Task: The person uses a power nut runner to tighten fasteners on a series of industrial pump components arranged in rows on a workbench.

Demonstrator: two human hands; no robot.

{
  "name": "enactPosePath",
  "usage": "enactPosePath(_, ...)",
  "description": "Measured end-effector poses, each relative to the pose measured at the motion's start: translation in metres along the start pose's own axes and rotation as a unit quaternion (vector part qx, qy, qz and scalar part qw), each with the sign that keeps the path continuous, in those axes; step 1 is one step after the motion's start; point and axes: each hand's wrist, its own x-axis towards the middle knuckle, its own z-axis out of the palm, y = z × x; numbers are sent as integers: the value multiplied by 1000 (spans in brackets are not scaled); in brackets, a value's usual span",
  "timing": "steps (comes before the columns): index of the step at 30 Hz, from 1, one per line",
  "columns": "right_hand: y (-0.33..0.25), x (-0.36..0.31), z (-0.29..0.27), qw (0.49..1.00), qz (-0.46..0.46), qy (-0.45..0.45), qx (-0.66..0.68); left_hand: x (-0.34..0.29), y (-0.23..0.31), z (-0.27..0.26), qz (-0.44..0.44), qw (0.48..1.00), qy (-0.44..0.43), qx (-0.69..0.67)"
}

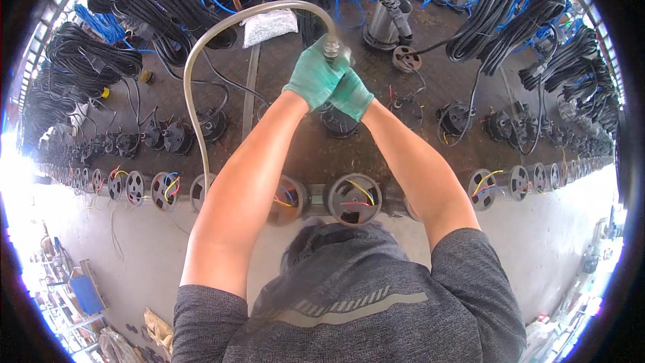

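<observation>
Both my hands wear green gloves and meet above the middle of the dark workbench [302,154]. My left hand [312,77] is closed around the metal end fitting [332,47] of a grey hose [201,54], which arcs up, over to the left and down past the bench edge. My right hand [351,94] is pressed against the left one, just below the fitting, gripping the same piece. A round black part [338,124] on the bench lies directly under my hands, mostly hidden by them.
A row of round black parts with coloured wires [354,198] lines the near bench edge. More black parts [457,117] sit mid-bench. Coils of black cable [497,7] and blue cable fill the back. A white bag [269,25] and a grey metal cylinder [383,27] stand behind.
</observation>
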Motion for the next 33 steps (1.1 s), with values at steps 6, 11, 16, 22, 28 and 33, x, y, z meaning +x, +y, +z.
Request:
enactPosePath(6, 4, 7, -5, 985, -40, -10, -165, -1, 0, 3, -23, 999, 11, -34)
enactPosePath(11, 6, 7, -6, 999, 6, -31, -1, -2, -3, 2, -8, 999, 2, -38)
enactPosePath(16, 14, 3, -2, 977, -59, -6, -203, -3, -3, 0, -25, 997, -17, -66)
enactPosePath(22, 20, -1, 10, 958, -104, 0, -269, 3, -8, -9, -18, 995, -68, -73)
enactPosePath(28, 0, -1, 6, 951, -34, -28, -305, -6, 10, -12, -29, 994, -27, 100)
enactPosePath(33, -7, 0, 8, 939, -17, -58, -337, -63, 40, -35, -46, 886, 3, 462)
